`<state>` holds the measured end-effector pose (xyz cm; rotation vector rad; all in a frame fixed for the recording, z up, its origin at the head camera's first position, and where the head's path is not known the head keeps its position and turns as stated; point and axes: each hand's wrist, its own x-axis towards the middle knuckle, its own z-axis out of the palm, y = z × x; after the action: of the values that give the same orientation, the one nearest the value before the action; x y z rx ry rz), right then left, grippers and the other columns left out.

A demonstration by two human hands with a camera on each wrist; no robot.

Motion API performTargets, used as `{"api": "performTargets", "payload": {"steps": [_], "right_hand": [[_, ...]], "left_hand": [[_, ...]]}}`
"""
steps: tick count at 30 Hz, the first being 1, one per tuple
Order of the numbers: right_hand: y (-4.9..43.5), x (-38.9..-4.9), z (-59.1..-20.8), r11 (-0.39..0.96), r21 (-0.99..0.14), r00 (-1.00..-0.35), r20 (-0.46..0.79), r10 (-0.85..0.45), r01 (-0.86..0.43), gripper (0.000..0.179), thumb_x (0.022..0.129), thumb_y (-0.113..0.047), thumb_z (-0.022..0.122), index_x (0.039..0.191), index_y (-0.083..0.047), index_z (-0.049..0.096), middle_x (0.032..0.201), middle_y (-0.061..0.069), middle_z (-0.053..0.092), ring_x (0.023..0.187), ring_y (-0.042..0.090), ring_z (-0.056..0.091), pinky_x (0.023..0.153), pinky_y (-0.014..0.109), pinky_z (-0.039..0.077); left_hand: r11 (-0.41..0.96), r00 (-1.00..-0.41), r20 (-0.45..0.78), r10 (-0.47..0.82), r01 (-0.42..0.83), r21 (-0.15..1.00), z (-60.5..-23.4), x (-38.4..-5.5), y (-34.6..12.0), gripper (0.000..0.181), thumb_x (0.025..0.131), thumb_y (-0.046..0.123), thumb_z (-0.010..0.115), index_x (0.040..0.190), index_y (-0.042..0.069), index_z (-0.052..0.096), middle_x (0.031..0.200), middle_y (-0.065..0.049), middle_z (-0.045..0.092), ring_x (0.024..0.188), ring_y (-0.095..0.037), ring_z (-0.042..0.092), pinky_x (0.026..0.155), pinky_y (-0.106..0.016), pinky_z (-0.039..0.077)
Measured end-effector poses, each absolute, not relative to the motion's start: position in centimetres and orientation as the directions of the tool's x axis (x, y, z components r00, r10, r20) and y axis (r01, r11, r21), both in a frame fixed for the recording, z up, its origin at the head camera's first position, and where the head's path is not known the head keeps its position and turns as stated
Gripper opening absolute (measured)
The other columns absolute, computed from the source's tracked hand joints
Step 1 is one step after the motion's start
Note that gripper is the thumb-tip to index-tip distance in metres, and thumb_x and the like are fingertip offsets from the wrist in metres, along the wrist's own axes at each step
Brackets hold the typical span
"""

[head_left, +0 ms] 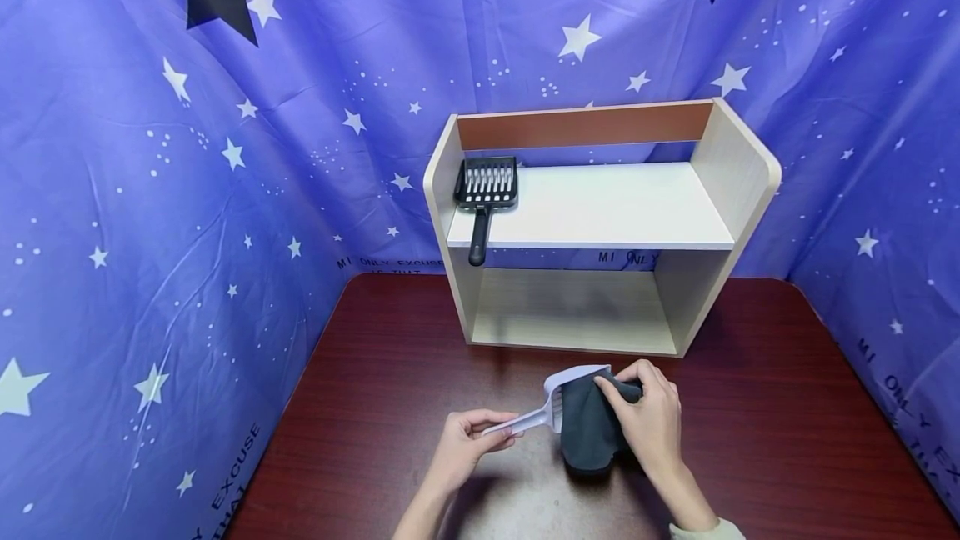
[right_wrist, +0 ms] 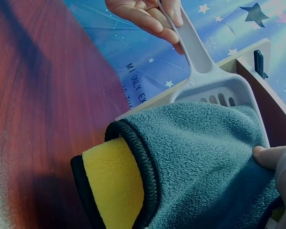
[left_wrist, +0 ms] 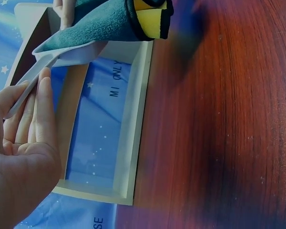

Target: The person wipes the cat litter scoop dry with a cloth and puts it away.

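Note:
My left hand (head_left: 467,442) grips the handle of a pale lilac slotted litter scoop (head_left: 531,419) between thumb and fingers, holding it above the table. A dark grey-green cloth (head_left: 588,427) with a yellow underside and black edging lies over the scoop's pan and hangs down toward me. My right hand (head_left: 651,413) pinches the cloth against the far side of the pan, thumb on top. In the right wrist view the cloth (right_wrist: 205,152) covers most of the pan, and a few slots show near the handle. The right hand's other fingers are hidden behind it there.
A wooden shelf unit (head_left: 711,307) with a white upper board (head_left: 607,207) stands at the back of the dark red table (head_left: 375,407). A black slotted litter scoop (head_left: 486,190) lies on the upper board's left end, its handle over the front edge. Blue starry curtains (head_left: 187,215) surround the table.

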<state>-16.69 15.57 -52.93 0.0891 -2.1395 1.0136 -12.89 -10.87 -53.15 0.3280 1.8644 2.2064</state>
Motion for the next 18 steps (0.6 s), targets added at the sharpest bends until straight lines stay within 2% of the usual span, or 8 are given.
{"api": "performTargets", "payload": {"steps": [4,11,18], "right_hand": [[15.77,-16.67,-52.84,0.674,-0.650,-0.713,0.652,0.258,-0.351,0.032,0.065,-0.007,0.091,0.075,-0.008,0.061,0.071,0.005,0.065,0.071,0.024,0.060,0.068,0.017,0.028],[16.09,-16.68,-52.58,0.660,-0.677,-0.722,0.629,0.288,-0.327,0.032,0.065,-0.006,0.091,0.075,-0.007,0.061,0.071,0.006,0.065,0.072,0.020,0.059,0.068,0.027,0.033],[16.58,-16.75,-52.64,0.664,-0.675,-0.719,0.631,0.291,-0.323,0.030,0.066,-0.006,0.090,0.075,-0.007,0.062,0.071,0.008,0.065,0.071,0.023,0.059,0.068,0.027,0.034]], "left_hand": [[-0.171,-0.946,0.038,0.322,-0.019,0.985,-53.23,-12.91,-11.06,0.038,0.091,-0.006,0.063,0.118,-0.030,0.051,0.115,-0.052,0.053,0.090,-0.005,0.073,0.082,-0.020,0.059],[-0.172,-0.947,0.036,0.320,-0.021,0.985,-53.24,-12.90,-11.29,0.038,0.091,-0.007,0.063,0.119,-0.030,0.051,0.115,-0.052,0.053,0.091,-0.007,0.073,0.082,-0.021,0.059],[-0.177,-0.947,0.047,0.319,-0.011,0.984,-53.25,-12.81,-11.64,0.038,0.091,-0.007,0.062,0.118,-0.031,0.050,0.113,-0.053,0.052,0.089,-0.005,0.073,0.082,-0.020,0.059]]}}
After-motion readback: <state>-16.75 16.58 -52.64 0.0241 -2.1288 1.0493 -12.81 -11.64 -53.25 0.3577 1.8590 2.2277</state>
